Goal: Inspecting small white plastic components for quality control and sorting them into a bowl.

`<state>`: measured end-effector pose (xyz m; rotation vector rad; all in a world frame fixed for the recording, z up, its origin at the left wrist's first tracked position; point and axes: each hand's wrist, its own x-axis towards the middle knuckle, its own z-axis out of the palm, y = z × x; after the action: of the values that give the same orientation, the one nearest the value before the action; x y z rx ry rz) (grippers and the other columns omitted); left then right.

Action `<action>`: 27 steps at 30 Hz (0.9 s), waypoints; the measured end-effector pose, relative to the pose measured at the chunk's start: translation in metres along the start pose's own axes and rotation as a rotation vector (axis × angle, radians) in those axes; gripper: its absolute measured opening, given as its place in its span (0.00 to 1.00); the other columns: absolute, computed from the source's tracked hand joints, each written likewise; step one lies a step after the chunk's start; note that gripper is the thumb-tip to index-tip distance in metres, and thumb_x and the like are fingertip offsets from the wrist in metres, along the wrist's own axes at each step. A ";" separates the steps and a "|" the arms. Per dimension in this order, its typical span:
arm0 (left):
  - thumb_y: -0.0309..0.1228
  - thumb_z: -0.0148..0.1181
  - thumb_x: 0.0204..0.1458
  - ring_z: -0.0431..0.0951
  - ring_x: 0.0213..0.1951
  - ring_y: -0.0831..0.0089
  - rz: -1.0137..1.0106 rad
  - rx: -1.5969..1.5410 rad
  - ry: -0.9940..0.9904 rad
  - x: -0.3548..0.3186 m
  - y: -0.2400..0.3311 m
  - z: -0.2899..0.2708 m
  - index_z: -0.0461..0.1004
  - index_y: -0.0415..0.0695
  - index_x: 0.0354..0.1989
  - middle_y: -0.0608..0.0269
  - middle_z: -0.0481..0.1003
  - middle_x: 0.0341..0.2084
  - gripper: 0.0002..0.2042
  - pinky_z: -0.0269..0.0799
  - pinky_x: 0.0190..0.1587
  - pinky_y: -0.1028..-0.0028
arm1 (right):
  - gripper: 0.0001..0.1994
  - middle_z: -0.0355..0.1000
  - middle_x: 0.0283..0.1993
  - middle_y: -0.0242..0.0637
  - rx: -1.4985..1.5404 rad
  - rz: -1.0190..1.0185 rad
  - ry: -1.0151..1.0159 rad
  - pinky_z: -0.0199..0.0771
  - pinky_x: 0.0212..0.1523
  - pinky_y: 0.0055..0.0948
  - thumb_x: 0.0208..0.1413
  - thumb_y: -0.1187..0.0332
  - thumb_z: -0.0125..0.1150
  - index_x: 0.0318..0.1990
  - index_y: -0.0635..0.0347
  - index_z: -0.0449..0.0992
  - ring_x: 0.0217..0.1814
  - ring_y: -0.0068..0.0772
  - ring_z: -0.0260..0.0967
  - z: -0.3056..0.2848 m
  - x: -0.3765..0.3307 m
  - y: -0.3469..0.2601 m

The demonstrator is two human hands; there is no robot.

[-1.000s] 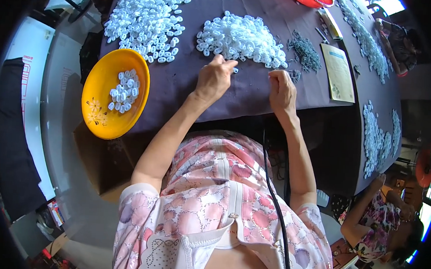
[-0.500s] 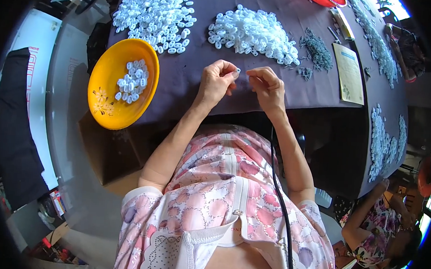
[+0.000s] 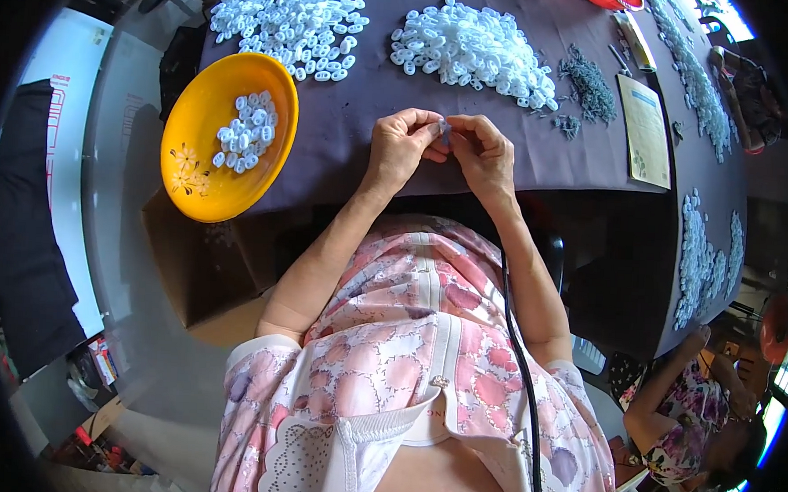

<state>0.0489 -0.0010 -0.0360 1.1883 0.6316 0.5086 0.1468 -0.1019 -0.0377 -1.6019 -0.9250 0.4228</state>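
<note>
My left hand [image 3: 400, 148] and my right hand [image 3: 482, 153] meet fingertip to fingertip above the near edge of the dark-clothed table [image 3: 346, 134]. Between them they pinch one small white plastic piece [image 3: 444, 129]. Just beyond the hands lies a heap of white plastic pieces [image 3: 473, 49]. A second heap of the same white pieces [image 3: 290, 17] spreads at the far left. To the left, a yellow bowl [image 3: 195, 163] overhangs the table edge and holds a small cluster of white pieces [image 3: 245, 136].
A little pile of small grey parts [image 3: 587, 86] and a tan card [image 3: 645, 129] lie to the right. More white pieces [image 3: 699, 259] line the table's right side. Another person [image 3: 695, 409] sits at lower right. A brown box [image 3: 208, 264] stands under the bowl.
Both hands left the white heap and drew back toward me, coming together over the table edge with a small piece between the fingertips.
</note>
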 end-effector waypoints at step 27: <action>0.22 0.54 0.53 0.74 0.20 0.80 0.155 0.163 -0.022 -0.009 -0.005 0.002 0.73 0.34 0.35 0.64 0.75 0.22 0.05 0.73 0.22 0.81 | 0.09 0.71 0.26 0.32 0.039 0.117 -0.103 0.69 0.31 0.20 0.46 0.78 0.61 0.35 0.63 0.70 0.29 0.18 0.68 -0.008 0.009 0.008</action>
<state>0.0439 -0.0102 -0.0389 1.4027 0.5730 0.5820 0.1604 -0.1005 -0.0413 -1.6159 -0.8970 0.6064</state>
